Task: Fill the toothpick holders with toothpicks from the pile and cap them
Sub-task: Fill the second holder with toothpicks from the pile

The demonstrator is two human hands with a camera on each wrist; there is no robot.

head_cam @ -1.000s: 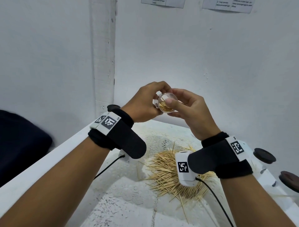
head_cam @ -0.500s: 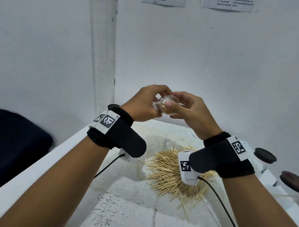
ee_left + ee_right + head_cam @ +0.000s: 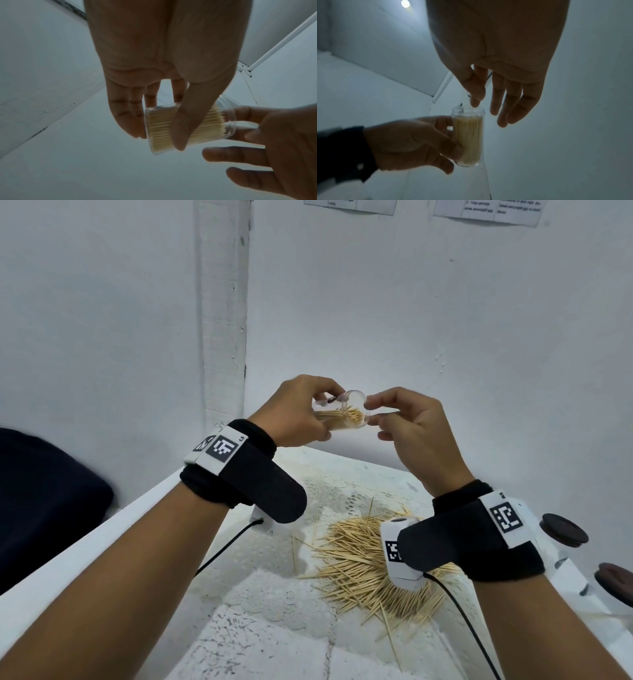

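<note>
While the left hand gripped the tilted, full holder above the tabletop, the right hand, fingers loosely spread, held nothing; further tilt could have spilled toothpicks from the uncapped mouth.

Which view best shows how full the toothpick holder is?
Right wrist: the toothpick holder shows side-on, toothpicks reaching near its neck. In left wrist the left hand crosses it; head sees only its mouth.
</note>
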